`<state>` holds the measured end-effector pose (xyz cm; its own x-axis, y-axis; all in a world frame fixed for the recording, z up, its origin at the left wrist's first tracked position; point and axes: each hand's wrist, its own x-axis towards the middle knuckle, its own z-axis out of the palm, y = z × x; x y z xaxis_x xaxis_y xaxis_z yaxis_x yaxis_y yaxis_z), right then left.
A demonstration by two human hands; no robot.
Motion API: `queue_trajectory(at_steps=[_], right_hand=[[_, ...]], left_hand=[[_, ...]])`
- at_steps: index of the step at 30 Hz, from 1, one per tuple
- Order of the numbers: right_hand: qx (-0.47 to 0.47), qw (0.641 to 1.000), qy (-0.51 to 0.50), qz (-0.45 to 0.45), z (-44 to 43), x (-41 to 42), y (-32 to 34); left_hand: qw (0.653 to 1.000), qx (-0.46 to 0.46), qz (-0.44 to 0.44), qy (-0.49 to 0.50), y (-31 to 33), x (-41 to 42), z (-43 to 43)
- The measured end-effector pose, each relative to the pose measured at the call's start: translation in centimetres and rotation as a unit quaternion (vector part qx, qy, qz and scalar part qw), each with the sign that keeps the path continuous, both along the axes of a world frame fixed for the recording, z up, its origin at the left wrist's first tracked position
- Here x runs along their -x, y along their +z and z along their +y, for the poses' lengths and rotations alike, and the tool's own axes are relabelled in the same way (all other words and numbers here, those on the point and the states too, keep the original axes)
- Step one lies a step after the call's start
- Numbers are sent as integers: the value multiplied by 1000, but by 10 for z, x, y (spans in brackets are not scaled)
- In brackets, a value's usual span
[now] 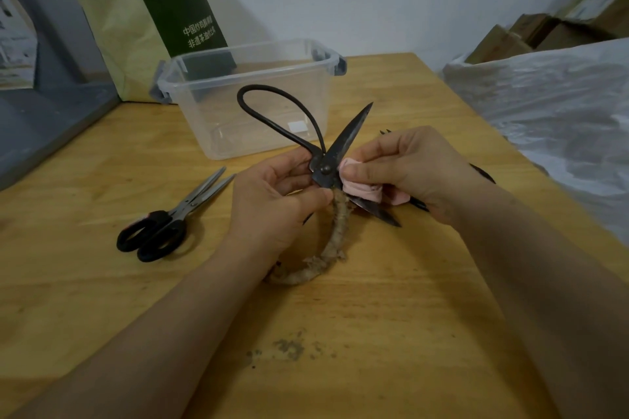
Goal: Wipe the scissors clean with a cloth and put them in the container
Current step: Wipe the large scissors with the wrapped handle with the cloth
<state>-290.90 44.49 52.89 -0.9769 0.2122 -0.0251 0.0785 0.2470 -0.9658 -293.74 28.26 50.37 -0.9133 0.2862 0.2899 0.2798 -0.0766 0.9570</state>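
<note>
Old black iron scissors [350, 136] with large loop handles, one loop bare and the other wound in frayed pale twine, held just above the wooden table [374, 333] in front of the person. The blades stand open in an X. One blade points up and away to the right; the other runs down to the right, under the right hand. The bare loop rises toward the far left, and the wrapped loop curves back toward the person.

The left hand [272, 204] grips the scissors just below the pivot, fingers curled round the top of the wrapped handle. The right hand [408, 167] pinches a folded pink cloth [357, 185] against the blades beside the pivot. Wiping appears to be in progress.

The clear plastic container [204, 119], lidless with grey clips, stands directly beyond the scissors. The bare loop overlaps its near wall in view. The left hand lies nearer to it, so the transfer is judged a short forward reach.

A second pair, steel scissors with black plastic handles [177, 218], lies on the table to the left. A dark object under the right hand is mostly hidden.
</note>
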Motion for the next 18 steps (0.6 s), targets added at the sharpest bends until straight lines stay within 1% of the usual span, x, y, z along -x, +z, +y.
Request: queue_trajectory(at_steps=[5,9,14,16,18], right_hand=[[84,996,-13,16,-15,0,-2],[23,1000,1,14,-14,1,-2],[-50,997,45,-41,3,-1,5],[-91,993,43,-56,7,-1,4],[-85,994,40,-53,7,-3,4]], left_hand=[[1000,-1,6,-4,1,-2,0],[1000,6,16,6,1,-2,-1],[1000,6,20,18,1,-1,-1],[1000,5,16,18,0,0,-1],[1000,1,10,11,0,1,-1]])
